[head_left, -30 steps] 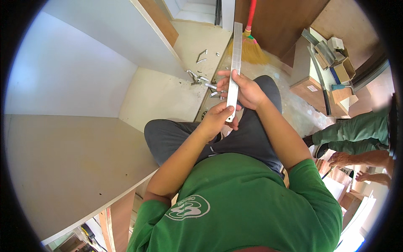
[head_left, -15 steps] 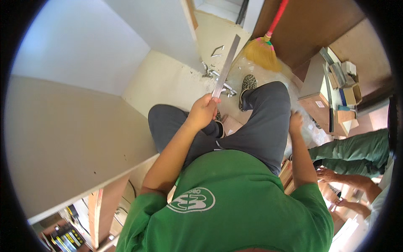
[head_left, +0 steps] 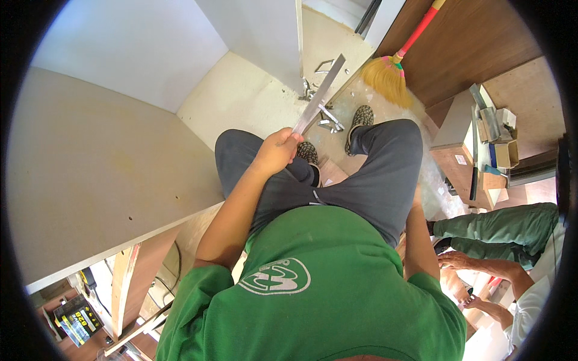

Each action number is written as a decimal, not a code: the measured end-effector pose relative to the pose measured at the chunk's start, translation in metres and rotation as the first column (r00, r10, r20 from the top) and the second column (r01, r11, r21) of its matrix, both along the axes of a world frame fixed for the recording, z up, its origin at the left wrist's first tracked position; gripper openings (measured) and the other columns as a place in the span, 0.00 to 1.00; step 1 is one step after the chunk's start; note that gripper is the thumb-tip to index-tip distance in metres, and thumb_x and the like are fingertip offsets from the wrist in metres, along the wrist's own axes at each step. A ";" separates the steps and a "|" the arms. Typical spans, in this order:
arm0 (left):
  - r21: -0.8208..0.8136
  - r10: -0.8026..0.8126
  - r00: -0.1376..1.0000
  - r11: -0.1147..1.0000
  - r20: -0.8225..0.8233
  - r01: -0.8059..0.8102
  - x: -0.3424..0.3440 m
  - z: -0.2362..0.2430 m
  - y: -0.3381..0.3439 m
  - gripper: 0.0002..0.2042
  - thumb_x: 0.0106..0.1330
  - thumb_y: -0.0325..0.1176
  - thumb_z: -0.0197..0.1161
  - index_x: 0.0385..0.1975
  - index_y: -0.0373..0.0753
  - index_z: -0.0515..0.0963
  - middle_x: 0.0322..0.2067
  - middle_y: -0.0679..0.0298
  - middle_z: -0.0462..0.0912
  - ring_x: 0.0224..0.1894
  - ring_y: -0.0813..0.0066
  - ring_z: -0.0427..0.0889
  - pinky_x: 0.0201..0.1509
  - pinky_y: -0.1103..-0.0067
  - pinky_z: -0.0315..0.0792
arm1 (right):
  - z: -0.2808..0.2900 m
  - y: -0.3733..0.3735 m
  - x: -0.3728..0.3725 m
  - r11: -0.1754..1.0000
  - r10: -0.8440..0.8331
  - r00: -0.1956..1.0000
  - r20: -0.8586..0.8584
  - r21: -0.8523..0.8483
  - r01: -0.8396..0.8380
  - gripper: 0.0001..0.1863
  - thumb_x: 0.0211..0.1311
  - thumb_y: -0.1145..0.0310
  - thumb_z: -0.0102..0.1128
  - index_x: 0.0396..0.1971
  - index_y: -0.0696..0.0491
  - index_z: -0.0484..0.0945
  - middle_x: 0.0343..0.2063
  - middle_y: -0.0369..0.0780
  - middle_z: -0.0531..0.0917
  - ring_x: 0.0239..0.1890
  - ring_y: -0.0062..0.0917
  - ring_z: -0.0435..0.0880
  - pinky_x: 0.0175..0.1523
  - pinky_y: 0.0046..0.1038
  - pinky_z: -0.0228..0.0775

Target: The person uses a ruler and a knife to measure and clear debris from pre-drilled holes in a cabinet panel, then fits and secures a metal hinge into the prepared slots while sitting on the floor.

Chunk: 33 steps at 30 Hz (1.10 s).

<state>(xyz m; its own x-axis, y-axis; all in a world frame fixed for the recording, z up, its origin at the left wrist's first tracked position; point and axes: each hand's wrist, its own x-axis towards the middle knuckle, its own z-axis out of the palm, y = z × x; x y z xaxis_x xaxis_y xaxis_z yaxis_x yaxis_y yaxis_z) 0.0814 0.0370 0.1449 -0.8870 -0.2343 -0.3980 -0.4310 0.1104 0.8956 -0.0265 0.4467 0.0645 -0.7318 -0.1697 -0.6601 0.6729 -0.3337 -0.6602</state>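
Observation:
My left hand (head_left: 283, 147) grips the lower end of a flat metal strip (head_left: 319, 93), like a straightedge, which slants up and right over the cabinet floor. Small silver metal pieces and debris (head_left: 328, 120) lie along that floor's edge, past the strip. My right forearm (head_left: 420, 240) drops beside my right thigh (head_left: 394, 162); the hand itself is hidden behind the leg.
White cabinet panels (head_left: 120, 66) and a shelf (head_left: 96, 180) stand left. A red-handled broom (head_left: 388, 78) leans top right. A box (head_left: 454, 159) carries tools and cartons. A co-worker's green trousers (head_left: 494, 225) and hands (head_left: 457, 262) are lower right, near me.
A second ago both my hands were on the strip. My right hand has since let go and dropped behind my right thigh; my left hand has tilted the strip and moved slightly left.

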 end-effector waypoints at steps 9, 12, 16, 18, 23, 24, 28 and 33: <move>0.308 -0.030 0.998 0.951 0.053 0.013 0.003 -0.040 0.020 0.14 0.75 0.38 0.51 0.42 0.33 0.78 0.20 0.68 0.73 0.20 0.80 0.71 0.27 0.81 0.67 | 0.100 -0.039 -0.011 0.926 0.245 0.790 -0.562 0.378 -0.018 0.37 0.71 0.46 0.51 0.67 0.60 0.63 0.66 0.47 0.68 0.66 0.33 0.67 0.71 0.34 0.55; 0.365 -0.138 0.990 0.921 -0.010 0.132 -0.005 -0.032 0.032 0.14 0.76 0.38 0.51 0.45 0.33 0.77 0.21 0.68 0.74 0.22 0.80 0.73 0.29 0.81 0.70 | 0.109 -0.074 -0.039 0.801 0.472 0.606 -0.640 0.598 0.008 0.31 0.70 0.55 0.56 0.64 0.62 0.67 0.64 0.48 0.71 0.61 0.29 0.72 0.67 0.31 0.61; 0.373 -0.210 0.965 0.893 -0.155 0.253 -0.025 -0.022 0.054 0.16 0.78 0.38 0.46 0.48 0.33 0.76 0.22 0.68 0.75 0.24 0.79 0.73 0.32 0.80 0.69 | 0.099 -0.126 -0.089 0.921 0.293 0.818 -0.496 0.375 -0.103 0.27 0.71 0.54 0.56 0.59 0.59 0.70 0.52 0.47 0.80 0.53 0.29 0.78 0.58 0.33 0.70; 0.324 -0.229 0.960 0.906 -0.164 0.271 -0.033 -0.024 0.051 0.15 0.78 0.39 0.46 0.49 0.35 0.76 0.23 0.68 0.75 0.25 0.79 0.74 0.32 0.80 0.69 | 0.123 -0.172 -0.105 0.979 0.174 0.951 -0.257 0.147 -0.140 0.23 0.72 0.54 0.55 0.55 0.57 0.72 0.44 0.47 0.83 0.48 0.31 0.81 0.53 0.34 0.73; 0.276 -0.223 0.960 0.925 -0.170 0.263 -0.066 -0.040 0.044 0.15 0.76 0.40 0.50 0.51 0.37 0.76 0.27 0.66 0.79 0.29 0.80 0.76 0.36 0.80 0.71 | 0.095 -0.226 -0.177 0.930 0.252 0.912 -0.322 -0.181 -0.321 0.12 0.75 0.62 0.49 0.45 0.55 0.72 0.31 0.43 0.80 0.37 0.36 0.82 0.47 0.38 0.77; 0.216 -0.151 0.963 0.956 -0.225 0.200 -0.072 -0.054 0.048 0.15 0.76 0.40 0.52 0.50 0.36 0.77 0.29 0.66 0.81 0.31 0.80 0.77 0.37 0.81 0.72 | 0.079 -0.229 -0.198 0.902 0.271 0.882 -0.386 -0.219 -0.373 0.11 0.75 0.63 0.50 0.45 0.55 0.72 0.31 0.42 0.80 0.36 0.36 0.81 0.47 0.38 0.77; 0.242 0.091 0.989 0.968 -0.115 -0.061 -0.088 -0.090 0.038 0.12 0.71 0.37 0.59 0.46 0.36 0.78 0.39 0.63 0.84 0.40 0.77 0.80 0.43 0.81 0.73 | 0.061 -0.251 -0.214 0.951 0.094 0.925 -0.368 -0.240 -0.192 0.10 0.73 0.65 0.52 0.45 0.55 0.71 0.26 0.40 0.76 0.30 0.34 0.80 0.36 0.36 0.77; 0.279 0.351 0.936 0.898 0.012 -0.340 -0.115 -0.152 -0.019 0.07 0.66 0.31 0.61 0.42 0.40 0.79 0.43 0.63 0.83 0.41 0.75 0.81 0.42 0.78 0.74 | 0.025 -0.265 -0.231 0.976 0.045 0.919 -0.391 -0.181 -0.125 0.09 0.65 0.72 0.60 0.42 0.56 0.75 0.25 0.39 0.78 0.25 0.24 0.75 0.28 0.27 0.68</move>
<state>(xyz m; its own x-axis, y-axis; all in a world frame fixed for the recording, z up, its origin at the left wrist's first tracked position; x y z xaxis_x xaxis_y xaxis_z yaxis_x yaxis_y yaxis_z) -0.0339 0.0176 -0.0072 -0.7854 -0.4161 -0.4583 -0.3634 -0.2894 0.8855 -0.2576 0.1818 0.0895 -0.8980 -0.3405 -0.2786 0.4135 -0.4372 -0.7987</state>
